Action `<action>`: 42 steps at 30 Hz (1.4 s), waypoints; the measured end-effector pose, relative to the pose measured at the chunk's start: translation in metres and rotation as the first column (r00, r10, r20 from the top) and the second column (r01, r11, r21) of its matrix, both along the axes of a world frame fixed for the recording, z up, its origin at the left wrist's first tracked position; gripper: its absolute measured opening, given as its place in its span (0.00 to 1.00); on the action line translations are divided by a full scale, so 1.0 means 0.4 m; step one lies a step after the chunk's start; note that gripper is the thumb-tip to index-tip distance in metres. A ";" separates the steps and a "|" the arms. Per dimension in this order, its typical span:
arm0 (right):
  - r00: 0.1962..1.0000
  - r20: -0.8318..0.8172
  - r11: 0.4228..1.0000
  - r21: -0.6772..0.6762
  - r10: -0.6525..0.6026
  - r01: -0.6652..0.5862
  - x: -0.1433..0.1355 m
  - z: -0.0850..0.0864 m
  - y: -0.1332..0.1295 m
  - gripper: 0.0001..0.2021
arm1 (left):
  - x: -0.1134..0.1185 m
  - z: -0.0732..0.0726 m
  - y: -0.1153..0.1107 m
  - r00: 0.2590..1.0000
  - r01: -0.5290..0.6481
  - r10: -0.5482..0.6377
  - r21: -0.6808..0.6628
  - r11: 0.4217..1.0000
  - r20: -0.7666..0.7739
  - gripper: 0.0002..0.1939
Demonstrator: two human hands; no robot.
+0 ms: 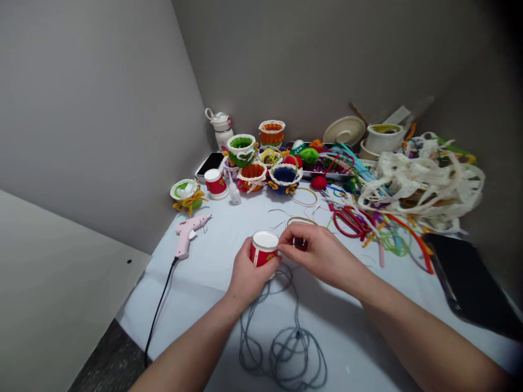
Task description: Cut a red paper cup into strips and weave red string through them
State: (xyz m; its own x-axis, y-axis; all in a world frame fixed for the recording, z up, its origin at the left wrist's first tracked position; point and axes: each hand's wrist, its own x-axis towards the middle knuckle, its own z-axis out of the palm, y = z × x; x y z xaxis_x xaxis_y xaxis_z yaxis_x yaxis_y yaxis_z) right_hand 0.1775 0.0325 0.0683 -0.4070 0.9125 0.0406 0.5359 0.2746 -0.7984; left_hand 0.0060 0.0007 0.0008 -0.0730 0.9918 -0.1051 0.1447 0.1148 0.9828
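Near the table's left edge lies a pink glue gun [187, 235], its black cord [162, 302] trailing over that edge. Toward the table's middle, the left hand [250, 273] has its fingers wrapped around a red paper cup [265, 240] — base up. Loops of grey yarn [300, 356] spread toward the near edge. The right hand [322, 256] pinches thumb and finger together beside the cup — whether around a strand, I cannot tell. Red-handled scissors [352, 224] lie farther right.
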 end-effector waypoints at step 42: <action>0.997 -0.074 0.999 0.033 -0.020 0.023 -0.010 -0.003 -0.006 0.05 | -0.002 -0.010 0.003 1.000 -0.016 0.015 0.044 0.999 0.022 0.19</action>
State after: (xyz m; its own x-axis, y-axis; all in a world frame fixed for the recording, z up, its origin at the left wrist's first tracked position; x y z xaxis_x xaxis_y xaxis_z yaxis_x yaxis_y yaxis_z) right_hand 0.1734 0.0303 0.0670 -0.3820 0.9186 0.1009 0.4825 0.2913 -0.8261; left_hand 0.0052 0.0019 -0.0031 -0.0870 0.9942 -0.0631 0.1221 0.0735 0.9898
